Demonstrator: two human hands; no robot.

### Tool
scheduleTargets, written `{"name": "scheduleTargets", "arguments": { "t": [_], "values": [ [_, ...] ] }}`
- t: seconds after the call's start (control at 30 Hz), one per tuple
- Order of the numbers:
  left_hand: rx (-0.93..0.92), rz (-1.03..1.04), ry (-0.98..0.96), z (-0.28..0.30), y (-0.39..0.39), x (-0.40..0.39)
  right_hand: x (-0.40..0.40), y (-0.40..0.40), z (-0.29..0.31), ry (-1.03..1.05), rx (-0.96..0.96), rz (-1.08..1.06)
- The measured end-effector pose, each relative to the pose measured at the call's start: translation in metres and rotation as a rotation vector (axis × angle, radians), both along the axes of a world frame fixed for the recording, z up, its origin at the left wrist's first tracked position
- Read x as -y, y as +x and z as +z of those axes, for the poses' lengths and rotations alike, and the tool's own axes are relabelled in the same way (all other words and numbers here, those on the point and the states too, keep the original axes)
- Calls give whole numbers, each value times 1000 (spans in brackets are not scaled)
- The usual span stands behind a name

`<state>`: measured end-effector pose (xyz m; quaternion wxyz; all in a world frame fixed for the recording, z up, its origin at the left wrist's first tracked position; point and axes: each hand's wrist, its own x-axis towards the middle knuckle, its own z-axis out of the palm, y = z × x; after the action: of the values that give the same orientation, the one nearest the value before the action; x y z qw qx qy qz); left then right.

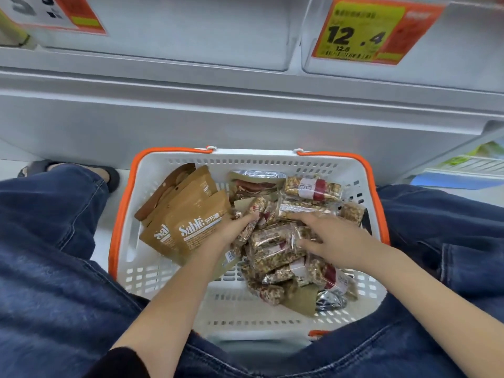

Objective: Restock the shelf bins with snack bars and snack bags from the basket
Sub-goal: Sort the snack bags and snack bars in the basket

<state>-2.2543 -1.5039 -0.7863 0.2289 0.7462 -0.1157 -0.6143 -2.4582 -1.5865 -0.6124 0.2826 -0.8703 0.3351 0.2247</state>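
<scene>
Reaching into the basket [141,184], both hands open, left hand [234,227] and right hand [330,236] on snack bars [272,246], snack bags [188,214] just left

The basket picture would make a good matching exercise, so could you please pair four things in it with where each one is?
Things:
1. brown Sable bags
2. clear-wrapped snack bars
3. left hand
4. price tag reading 12.4

Places:
A. on the front of a shelf bin above the basket
B. stacked against the left side of the basket
C. fingers resting on the bars, just beside the brown bags
D. piled in the middle and right of the basket

Pairs: 1-B, 2-D, 3-C, 4-A
</scene>
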Motion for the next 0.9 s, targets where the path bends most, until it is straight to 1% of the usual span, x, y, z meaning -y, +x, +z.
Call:
{"name": "scheduleTargets", "arguments": {
  "t": [0.1,0.2,0.3,0.37,0.43,0.5,0.57,0.6,0.63,0.67,0.7,0.73,0.8,0.87,0.9],
  "values": [
    [139,-175,-21,39,-7,9,13,2,-7,-12,48,-27],
    [165,-327,-92,61,-21,5,23,8,-8,-20,84,-9],
    [161,-398,-210,79,-40,1,19,21,-8,0,228,28],
    [145,-431,-316,91,-52,2,11,26,-13,69,307,44],
    [75,-446,-383,102,-60,-1,2,24,-26,101,271,97],
    [-73,-452,-399,112,-55,-10,-2,19,-37,56,142,191],
    [-226,-416,-316,115,-34,-15,-2,17,-40,29,4,272],
    [-263,-348,-279,111,-21,-16,-1,17,-40,21,-47,317],
    [-227,-271,-264,104,-8,-15,-2,17,-40,17,-87,363],
    [-90,-240,-256,95,3,-11,-3,16,-40,14,-115,401],
    [79,-254,-242,85,11,-7,-4,16,-40,14,-133,424],
    [214,-284,-231,75,15,-2,-5,15,-39,16,-138,431],
    [392,-363,-234,60,15,9,-6,14,-39,19,-132,421],
    [517,-462,-241,46,10,21,-6,13,-39,27,-134,406],
    [546,-505,-232,40,8,28,-6,11,-40,28,-139,403]
  ]
}}
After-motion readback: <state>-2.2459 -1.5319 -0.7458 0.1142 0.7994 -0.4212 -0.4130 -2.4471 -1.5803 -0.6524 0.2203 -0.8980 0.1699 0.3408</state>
